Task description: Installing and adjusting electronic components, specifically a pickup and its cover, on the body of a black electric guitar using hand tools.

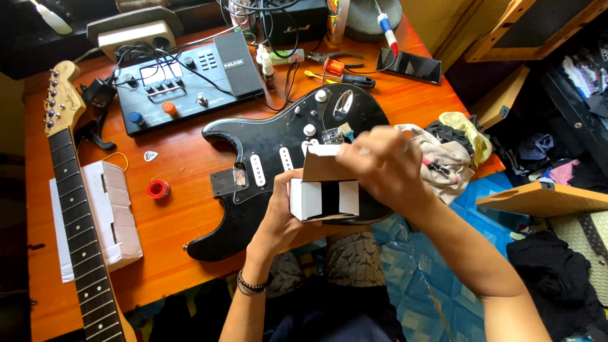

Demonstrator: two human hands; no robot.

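The left hand [278, 212] grips a small white cardboard box [323, 196] from its left side and underneath, fingers wrapped against the wall; the box has a dark gap down the middle of its near face and a brown inner flap raised at the top. The right hand [383, 168] comes over from the right and closes on that open flap, fingers curled on the cardboard edge; a bracelet of dark beads [251, 285] circles the left wrist. The box is held in the air just above the near right part of a black electric guitar body [266, 158] with a black pickguard, white pickups and white knobs; this body lies flat on the orange wooden surface [183, 221], neckless. To the far left lies a black multi-effects pedal board [183, 79] with blue and orange knobs and cables across it; along the left edge lies a detached guitar neck [73, 209] with a dark fretboard and pale headstock, resting partly on a flat white cardboard box [117, 215]. Between that box and the guitar body sits a small red spool [158, 189], with a white guitar pick [150, 156] just beyond it. At the far side lie a screwdriver with an orange and black handle [345, 73] and a dark smartphone [408, 65]; crumpled cloths [453, 149] are heaped at the right edge of the surface.
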